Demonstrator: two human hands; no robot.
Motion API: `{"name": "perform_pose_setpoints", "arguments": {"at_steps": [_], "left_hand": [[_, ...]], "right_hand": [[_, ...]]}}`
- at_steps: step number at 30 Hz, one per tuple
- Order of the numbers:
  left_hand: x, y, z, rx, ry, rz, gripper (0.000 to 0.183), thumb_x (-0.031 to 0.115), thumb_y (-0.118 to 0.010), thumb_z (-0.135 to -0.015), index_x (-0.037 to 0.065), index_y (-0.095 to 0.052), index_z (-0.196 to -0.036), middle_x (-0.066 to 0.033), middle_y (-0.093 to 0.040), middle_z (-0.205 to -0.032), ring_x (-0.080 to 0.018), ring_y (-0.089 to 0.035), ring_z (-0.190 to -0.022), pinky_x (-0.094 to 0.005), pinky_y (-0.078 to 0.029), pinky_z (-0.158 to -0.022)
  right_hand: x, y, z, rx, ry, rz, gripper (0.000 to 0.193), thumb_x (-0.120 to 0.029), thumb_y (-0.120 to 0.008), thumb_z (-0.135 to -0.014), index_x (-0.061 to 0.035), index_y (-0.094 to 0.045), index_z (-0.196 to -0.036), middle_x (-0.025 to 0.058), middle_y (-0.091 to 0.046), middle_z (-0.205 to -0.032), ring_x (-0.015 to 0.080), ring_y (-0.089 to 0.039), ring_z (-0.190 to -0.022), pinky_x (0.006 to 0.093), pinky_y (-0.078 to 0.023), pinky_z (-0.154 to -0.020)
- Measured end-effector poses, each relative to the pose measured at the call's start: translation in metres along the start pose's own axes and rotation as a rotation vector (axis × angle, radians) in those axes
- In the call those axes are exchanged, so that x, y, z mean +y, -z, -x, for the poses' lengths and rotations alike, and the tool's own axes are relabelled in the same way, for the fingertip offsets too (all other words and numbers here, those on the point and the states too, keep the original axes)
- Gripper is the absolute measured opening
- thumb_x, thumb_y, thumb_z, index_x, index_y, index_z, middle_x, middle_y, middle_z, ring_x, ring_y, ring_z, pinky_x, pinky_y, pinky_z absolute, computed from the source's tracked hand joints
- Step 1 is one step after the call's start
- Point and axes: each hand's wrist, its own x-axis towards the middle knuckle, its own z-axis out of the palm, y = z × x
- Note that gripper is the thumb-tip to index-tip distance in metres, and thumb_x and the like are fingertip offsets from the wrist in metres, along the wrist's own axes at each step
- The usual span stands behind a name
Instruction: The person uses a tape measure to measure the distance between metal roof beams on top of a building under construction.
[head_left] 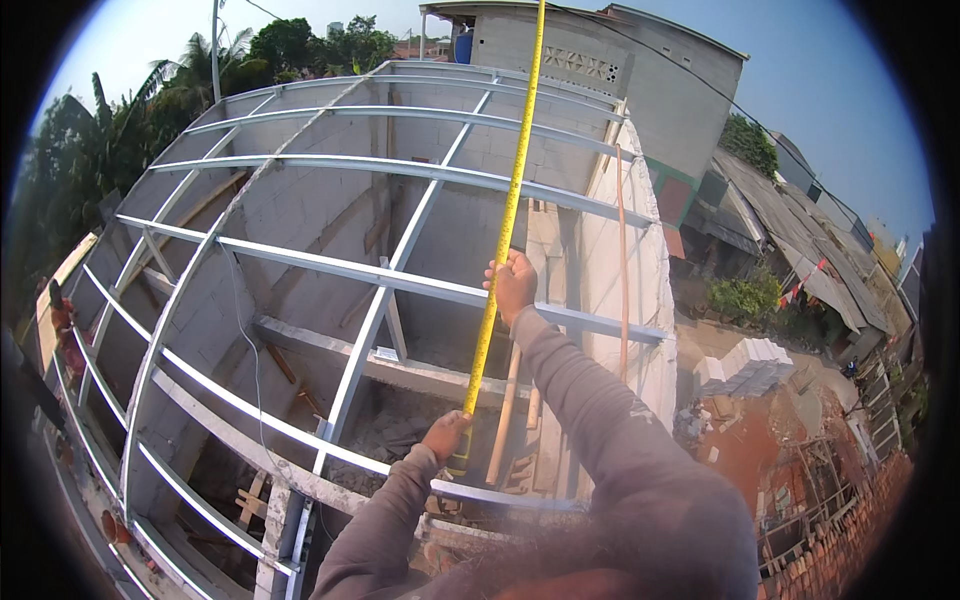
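Note:
A yellow tape measure blade point(508, 205) stretches from low in front of me up past the top edge of the head view. Around its lower end, my left hand point(447, 437) is closed; just beneath it shows part of the dark and yellow case point(458, 464). Higher up, my right hand point(514, 284) grips the blade between curled fingers and thumb. The blade passes over several light metal roof bars point(350, 268), and the right hand appears just above one of them. The blade's far end is out of view.
Grey block walls point(300, 215) stand below the metal frame, with deep open rooms between. A pale wall point(640, 290) borders the right side. Wooden poles point(503, 425) lean below my hands. White blocks point(755, 365) are stacked on the ground at right. A thin cable point(243, 340) hangs at left.

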Motion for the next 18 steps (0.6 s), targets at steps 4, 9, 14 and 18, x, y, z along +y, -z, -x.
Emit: {"name": "perform_pose_setpoints", "arguments": {"at_steps": [4,9,14,18], "left_hand": [[-0.035,0.001,0.038,-0.006,0.100,0.086,0.028,0.032,-0.050,-0.105,0.007,-0.061,-0.102,-0.0008,-0.059,-0.082,-0.0102,-0.055,-0.074,-0.0296,-0.048,-0.069],[-0.070,0.000,0.084,0.063,0.132,-0.012,0.027,0.033,-0.055,-0.101,0.007,-0.062,-0.098,0.0027,-0.058,-0.083,-0.0076,-0.050,-0.075,-0.0262,-0.043,-0.070],[-0.095,0.005,0.128,0.050,0.152,-0.148,0.032,0.036,-0.055,-0.101,0.006,-0.063,-0.096,0.0038,-0.054,-0.081,-0.0074,-0.047,-0.077,-0.0260,-0.041,-0.070],[-0.167,0.012,0.147,0.100,0.111,-0.080,0.033,0.037,-0.055,-0.101,0.005,-0.061,-0.096,0.0043,-0.053,-0.080,-0.0068,-0.045,-0.077,-0.0265,-0.040,-0.069]], "right_hand": [[-0.019,-0.008,-0.047,0.004,0.030,0.036,0.029,0.000,-0.047,-0.094,0.0036,-0.051,-0.123,0.0125,-0.062,-0.098,0.0169,-0.064,-0.078,0.0305,-0.057,-0.061],[-0.039,-0.016,-0.107,0.026,0.048,0.071,0.030,0.002,-0.045,-0.093,0.0039,-0.052,-0.122,0.0124,-0.063,-0.096,0.0184,-0.064,-0.077,0.0310,-0.056,-0.059],[-0.054,-0.003,-0.174,0.108,0.086,0.131,0.027,0.002,-0.044,-0.092,0.0026,-0.054,-0.117,0.0124,-0.063,-0.094,0.0188,-0.064,-0.075,0.0326,-0.057,-0.056],[-0.075,-0.015,-0.209,0.130,0.076,0.106,0.026,0.002,-0.043,-0.092,0.0013,-0.054,-0.115,0.0126,-0.063,-0.094,0.0195,-0.064,-0.073,0.0341,-0.057,-0.055]]}}
